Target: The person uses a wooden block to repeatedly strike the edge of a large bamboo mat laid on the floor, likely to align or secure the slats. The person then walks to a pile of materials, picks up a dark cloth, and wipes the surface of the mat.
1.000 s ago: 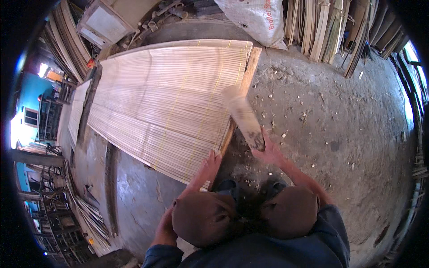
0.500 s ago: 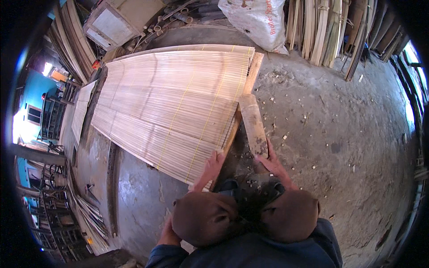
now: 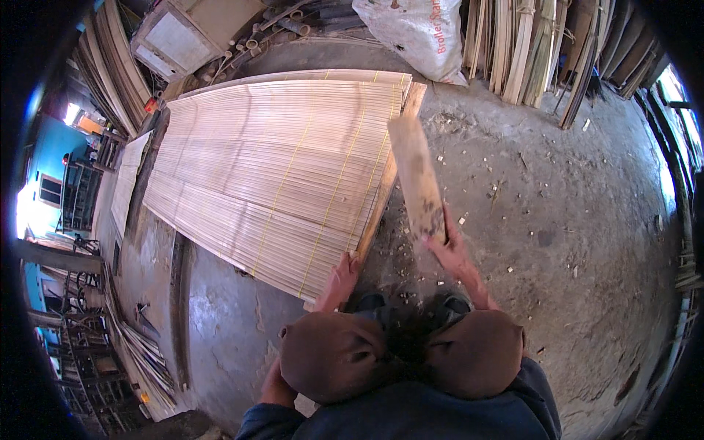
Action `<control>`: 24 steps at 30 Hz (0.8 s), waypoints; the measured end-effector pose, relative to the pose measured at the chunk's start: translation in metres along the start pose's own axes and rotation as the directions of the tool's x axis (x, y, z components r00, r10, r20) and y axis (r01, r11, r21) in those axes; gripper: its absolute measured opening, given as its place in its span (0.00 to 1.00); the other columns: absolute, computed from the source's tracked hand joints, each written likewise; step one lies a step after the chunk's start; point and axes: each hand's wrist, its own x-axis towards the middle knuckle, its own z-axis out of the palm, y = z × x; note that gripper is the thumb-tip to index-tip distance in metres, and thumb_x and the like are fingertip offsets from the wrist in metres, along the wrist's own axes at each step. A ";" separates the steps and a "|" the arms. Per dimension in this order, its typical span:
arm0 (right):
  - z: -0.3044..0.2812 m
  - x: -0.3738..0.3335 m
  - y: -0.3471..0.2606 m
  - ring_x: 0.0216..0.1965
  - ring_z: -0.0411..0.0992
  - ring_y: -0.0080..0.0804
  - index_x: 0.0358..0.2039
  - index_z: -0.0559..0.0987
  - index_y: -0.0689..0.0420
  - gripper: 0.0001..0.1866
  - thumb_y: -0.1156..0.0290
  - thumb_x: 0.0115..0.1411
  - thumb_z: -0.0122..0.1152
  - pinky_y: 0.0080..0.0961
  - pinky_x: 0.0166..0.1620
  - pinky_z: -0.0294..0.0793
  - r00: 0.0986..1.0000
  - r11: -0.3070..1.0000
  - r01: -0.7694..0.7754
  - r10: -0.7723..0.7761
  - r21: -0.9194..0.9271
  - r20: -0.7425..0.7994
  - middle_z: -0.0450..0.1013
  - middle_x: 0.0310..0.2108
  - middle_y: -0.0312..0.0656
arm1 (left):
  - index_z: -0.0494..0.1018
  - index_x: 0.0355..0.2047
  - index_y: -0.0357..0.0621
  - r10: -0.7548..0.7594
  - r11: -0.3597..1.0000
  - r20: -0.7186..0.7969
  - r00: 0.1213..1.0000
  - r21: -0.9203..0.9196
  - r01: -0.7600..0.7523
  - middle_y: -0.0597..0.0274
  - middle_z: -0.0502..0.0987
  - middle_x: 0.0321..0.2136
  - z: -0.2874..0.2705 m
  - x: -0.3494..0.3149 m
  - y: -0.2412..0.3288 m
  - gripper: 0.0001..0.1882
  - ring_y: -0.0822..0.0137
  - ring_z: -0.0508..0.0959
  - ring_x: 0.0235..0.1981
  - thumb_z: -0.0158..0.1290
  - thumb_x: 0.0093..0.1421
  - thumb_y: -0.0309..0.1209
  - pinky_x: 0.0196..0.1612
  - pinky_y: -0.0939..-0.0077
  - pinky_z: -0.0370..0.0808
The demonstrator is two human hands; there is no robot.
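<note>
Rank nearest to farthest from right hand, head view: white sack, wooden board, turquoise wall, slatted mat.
1. Wooden board: gripped in right hand.
2. Slatted mat: just left.
3. White sack: ahead, top of view.
4. Turquoise wall: far left.

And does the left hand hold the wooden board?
No, the right hand grips the wooden board; the left hand is at the edge of the slatted mat.

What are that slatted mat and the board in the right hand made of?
The slatted mat looks like unpainted bamboo or wood: thin, pale strips with faint darker bands. The board in the right hand seems bare wood: tan, matte, darkly smudged.
</note>
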 end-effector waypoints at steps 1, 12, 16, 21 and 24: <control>0.004 0.006 -0.036 0.61 0.60 0.32 0.70 0.43 0.57 0.48 0.69 0.57 0.64 0.29 0.61 0.61 0.999 0.999 0.044 -0.044 -0.013 -0.005 0.58 0.64 0.45 | 0.64 0.42 0.42 0.041 0.999 -0.002 0.999 0.018 -0.041 0.32 0.75 0.27 0.009 0.002 -0.016 0.18 0.28 0.74 0.33 0.43 0.67 0.46 0.32 0.38 0.70; -0.001 0.040 -0.061 0.60 0.61 0.40 0.68 0.37 0.62 0.61 0.62 0.47 0.73 0.35 0.59 0.64 0.875 0.849 0.399 -0.465 -0.347 -0.133 0.58 0.60 0.53 | 0.65 0.43 0.37 -0.095 0.991 0.164 0.982 -0.077 0.109 0.32 0.75 0.29 -0.023 -0.004 0.051 0.20 0.31 0.74 0.36 0.44 0.67 0.44 0.37 0.44 0.72; -0.006 0.018 0.047 0.56 0.67 0.39 0.69 0.40 0.60 0.54 0.64 0.52 0.68 0.33 0.57 0.66 0.979 0.889 0.160 -0.089 -0.429 0.182 0.66 0.56 0.53 | 0.65 0.45 0.38 -0.018 0.986 0.083 0.996 0.166 0.003 0.33 0.75 0.30 -0.010 -0.020 0.016 0.21 0.31 0.75 0.35 0.44 0.67 0.45 0.38 0.45 0.73; -0.011 -0.001 0.038 0.56 0.69 0.36 0.69 0.45 0.55 0.50 0.66 0.53 0.66 0.33 0.57 0.67 0.973 0.837 -0.213 0.228 -0.504 -0.032 0.69 0.56 0.51 | 0.63 0.47 0.39 -0.105 0.972 0.058 0.993 0.216 0.090 0.34 0.76 0.32 0.004 -0.013 0.023 0.22 0.33 0.76 0.33 0.45 0.66 0.46 0.37 0.45 0.74; -0.020 -0.011 0.044 0.55 0.70 0.38 0.70 0.45 0.54 0.51 0.67 0.52 0.67 0.34 0.56 0.68 0.995 0.880 -0.095 0.094 -0.465 -0.026 0.69 0.56 0.53 | 0.63 0.44 0.40 -0.044 0.971 0.010 0.999 0.234 0.040 0.33 0.76 0.30 0.007 -0.016 0.030 0.20 0.32 0.76 0.32 0.46 0.66 0.45 0.35 0.42 0.73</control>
